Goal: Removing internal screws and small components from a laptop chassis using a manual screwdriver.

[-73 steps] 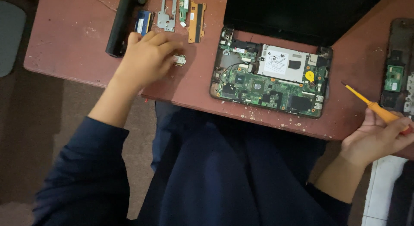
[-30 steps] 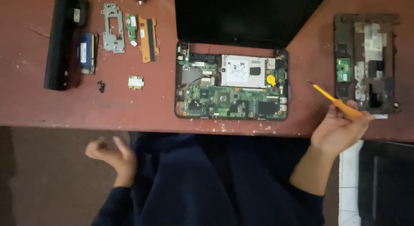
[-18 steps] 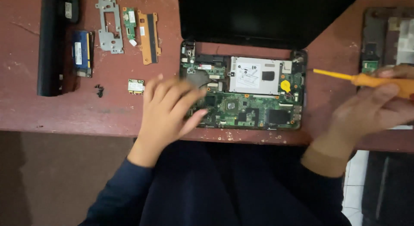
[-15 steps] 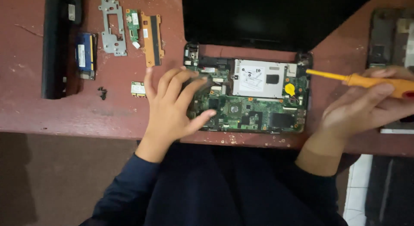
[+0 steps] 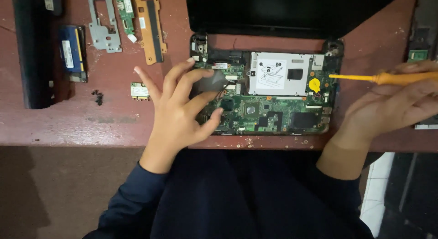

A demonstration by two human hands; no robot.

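An opened small laptop point(image 5: 267, 95) lies on the reddish table point(image 5: 109, 120), its green circuit board, silver drive cover point(image 5: 279, 73) and yellow round cell point(image 5: 315, 85) exposed. My left hand point(image 5: 180, 109) rests spread on the board's left end, fingers apart, holding nothing. My right hand point(image 5: 394, 106) is closed around an orange screwdriver point(image 5: 378, 78); its tip points left and touches the laptop's right edge beside the yellow cell.
Removed parts lie at the upper left: a long black battery point(image 5: 29, 52), a blue memory module point(image 5: 73, 52), a grey metal bracket point(image 5: 104, 22), an orange strip point(image 5: 150, 29), a small card point(image 5: 139, 90) and tiny screws point(image 5: 97, 97). Another opened device point(image 5: 422, 52) sits far right.
My left hand came up from below the table edge and settled on the board's left end. My right hand brought the screwdriver in, tip now at the laptop's right edge.
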